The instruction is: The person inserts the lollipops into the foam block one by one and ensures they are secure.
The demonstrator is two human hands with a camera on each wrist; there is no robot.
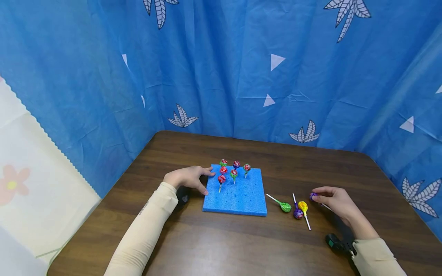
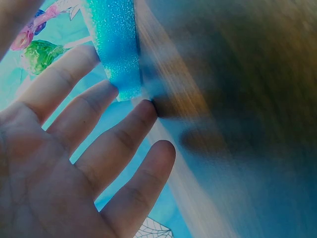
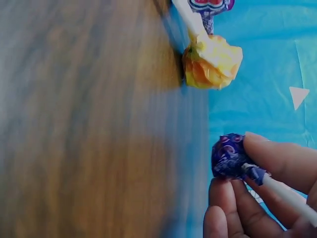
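Cream sleeves (image 1: 148, 226) lie nearest the camera in the head view, over a brown desk (image 1: 221, 249). The left hand (image 1: 190, 177) is at the left edge of a blue foam board (image 1: 238, 201), where six upright lollipops (image 1: 234, 173) stand. Right of it lie a green lollipop (image 1: 285, 207), a dark purple lollipop (image 1: 298, 214) and a yellow lollipop (image 1: 302, 206); beyond them, the right hand (image 1: 335, 201) pinches a held lollipop (image 1: 313, 196).

In the left wrist view, the fingers spread wide beside the foam board.

In the right wrist view, thumb and fingers grip the held lollipop's purple head.
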